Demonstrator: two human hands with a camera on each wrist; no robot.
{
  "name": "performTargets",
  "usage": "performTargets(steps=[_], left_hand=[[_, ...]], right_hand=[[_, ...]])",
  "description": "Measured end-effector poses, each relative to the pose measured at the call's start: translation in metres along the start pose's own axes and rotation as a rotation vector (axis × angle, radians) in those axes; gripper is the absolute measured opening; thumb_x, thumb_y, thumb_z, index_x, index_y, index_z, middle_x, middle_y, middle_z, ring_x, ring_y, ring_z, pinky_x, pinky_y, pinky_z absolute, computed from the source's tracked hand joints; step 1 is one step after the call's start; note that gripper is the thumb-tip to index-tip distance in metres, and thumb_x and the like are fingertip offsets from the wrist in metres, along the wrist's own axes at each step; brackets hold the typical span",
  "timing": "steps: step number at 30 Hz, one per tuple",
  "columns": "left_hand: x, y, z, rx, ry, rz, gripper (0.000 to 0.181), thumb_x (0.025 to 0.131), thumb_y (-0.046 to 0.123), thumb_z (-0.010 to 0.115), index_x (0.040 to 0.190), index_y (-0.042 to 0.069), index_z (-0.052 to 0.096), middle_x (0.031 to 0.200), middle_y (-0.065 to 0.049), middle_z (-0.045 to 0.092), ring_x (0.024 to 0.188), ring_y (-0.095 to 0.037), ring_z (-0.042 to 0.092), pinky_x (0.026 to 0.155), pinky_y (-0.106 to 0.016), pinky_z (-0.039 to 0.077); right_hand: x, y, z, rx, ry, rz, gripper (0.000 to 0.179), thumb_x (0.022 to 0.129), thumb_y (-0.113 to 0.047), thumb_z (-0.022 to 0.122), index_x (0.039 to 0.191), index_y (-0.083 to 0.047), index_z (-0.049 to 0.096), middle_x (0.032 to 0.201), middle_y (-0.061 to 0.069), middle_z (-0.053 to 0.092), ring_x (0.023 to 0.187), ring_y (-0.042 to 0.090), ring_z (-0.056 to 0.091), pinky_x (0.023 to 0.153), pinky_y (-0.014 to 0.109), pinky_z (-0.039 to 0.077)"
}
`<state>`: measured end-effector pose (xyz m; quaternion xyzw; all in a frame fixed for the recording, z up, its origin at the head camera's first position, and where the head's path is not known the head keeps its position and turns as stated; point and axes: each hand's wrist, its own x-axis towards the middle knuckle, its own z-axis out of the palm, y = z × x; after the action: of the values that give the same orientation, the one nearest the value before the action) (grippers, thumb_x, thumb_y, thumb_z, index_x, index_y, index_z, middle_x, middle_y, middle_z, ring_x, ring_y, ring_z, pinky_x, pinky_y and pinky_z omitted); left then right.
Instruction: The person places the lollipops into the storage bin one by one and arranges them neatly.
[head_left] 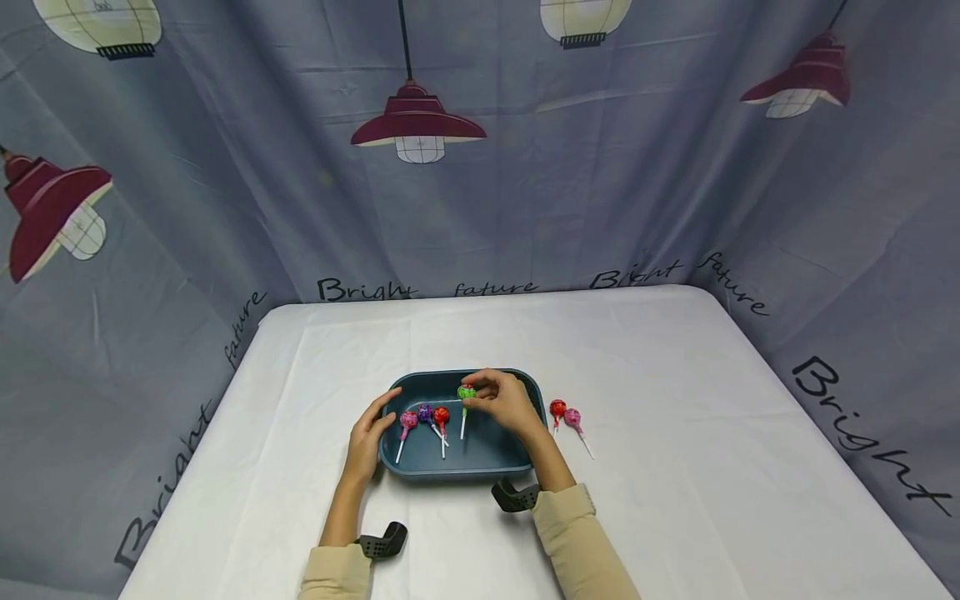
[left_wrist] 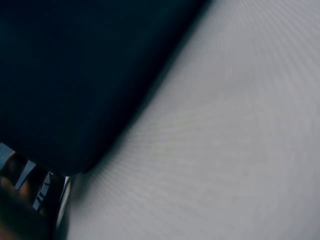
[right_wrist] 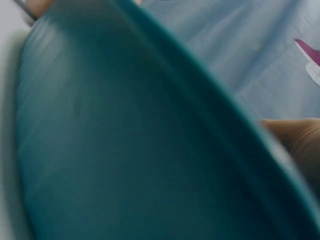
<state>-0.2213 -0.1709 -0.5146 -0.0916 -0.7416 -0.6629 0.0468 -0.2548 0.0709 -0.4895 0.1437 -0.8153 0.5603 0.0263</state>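
Observation:
Between thumb and fingers my right hand [head_left: 504,402] pinches a green lollipop [head_left: 467,392] by its wrapped head, its white stick pointing down over the dark teal tray [head_left: 457,476]. My left hand [head_left: 366,440] holds the tray's left rim, thumb and fingers spread along it. Inside, on the left side, lie a pink lollipop [head_left: 408,419], a purple lollipop [head_left: 425,413] and a red lollipop [head_left: 441,416]. The tray wall [right_wrist: 120,135] fills much of the right wrist view. In the left wrist view, the dark tray side [left_wrist: 75,75] covers the upper left, with fingers partly visible below it.
Just right of the tray, another red lollipop [head_left: 557,408] and another pink lollipop [head_left: 573,418] lie on the white tablecloth [head_left: 675,458]. A grey-blue curtain [head_left: 525,208] printed with lamps hangs behind the table. Each wrist wears a black camera mount.

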Motion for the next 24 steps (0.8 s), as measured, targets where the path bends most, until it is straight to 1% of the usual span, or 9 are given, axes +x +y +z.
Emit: performTargets(steps=[3,9,12,16,22,24], left_hand=[[0.0,0.0,0.0,0.007,0.002,0.0,0.037,0.095,0.004,0.044,0.131,0.003,0.051,0.138,-0.011,0.044,0.133,-0.023,0.03,0.109,-0.039,0.02],[0.0,-0.002,0.001,0.001,0.003,0.0,0.037,0.095,0.003,0.044,0.13,0.003,0.052,0.138,-0.011,0.045,0.133,-0.022,0.03,0.109,-0.037,0.02],[-0.001,-0.002,0.001,0.006,0.007,-0.002,0.036,0.094,0.003,0.044,0.13,0.002,0.052,0.138,-0.012,0.045,0.133,-0.022,0.03,0.108,-0.032,0.022],[-0.001,-0.001,0.0,0.008,0.008,0.003,0.036,0.094,0.003,0.044,0.13,0.001,0.051,0.137,-0.013,0.045,0.132,-0.021,0.031,0.107,-0.026,0.023],[0.0,0.001,0.0,-0.004,0.002,-0.004,0.037,0.095,0.004,0.044,0.131,0.002,0.051,0.138,-0.012,0.045,0.133,-0.022,0.03,0.108,-0.033,0.021],[0.0,0.001,0.0,-0.012,0.004,-0.007,0.037,0.095,0.003,0.044,0.131,0.003,0.051,0.138,-0.011,0.045,0.133,-0.021,0.03,0.108,-0.033,0.021]], right_hand=[[0.001,-0.002,0.006,-0.066,-0.03,0.011,0.026,0.076,-0.005,0.074,0.102,-0.004,0.067,0.095,0.008,0.068,0.078,0.019,0.064,0.065,0.026,0.052],[0.004,0.001,0.015,-0.148,-0.09,0.042,0.026,0.076,-0.005,0.073,0.101,-0.004,0.067,0.095,0.008,0.068,0.08,0.017,0.065,0.068,0.027,0.053],[0.005,0.003,0.017,-0.181,-0.105,0.053,0.025,0.076,-0.005,0.074,0.099,-0.004,0.067,0.094,0.007,0.068,0.078,0.015,0.065,0.067,0.027,0.052],[0.007,0.004,0.018,-0.216,-0.127,0.034,0.023,0.074,-0.004,0.075,0.096,-0.004,0.067,0.091,0.007,0.067,0.075,0.016,0.064,0.065,0.027,0.052],[0.009,0.006,0.019,-0.238,-0.164,0.038,0.022,0.073,-0.003,0.076,0.093,-0.002,0.067,0.086,0.007,0.066,0.075,0.017,0.064,0.066,0.026,0.051],[0.009,0.007,0.019,-0.242,-0.175,0.039,0.021,0.074,-0.003,0.075,0.093,-0.001,0.066,0.085,0.007,0.066,0.075,0.018,0.064,0.067,0.026,0.051]])
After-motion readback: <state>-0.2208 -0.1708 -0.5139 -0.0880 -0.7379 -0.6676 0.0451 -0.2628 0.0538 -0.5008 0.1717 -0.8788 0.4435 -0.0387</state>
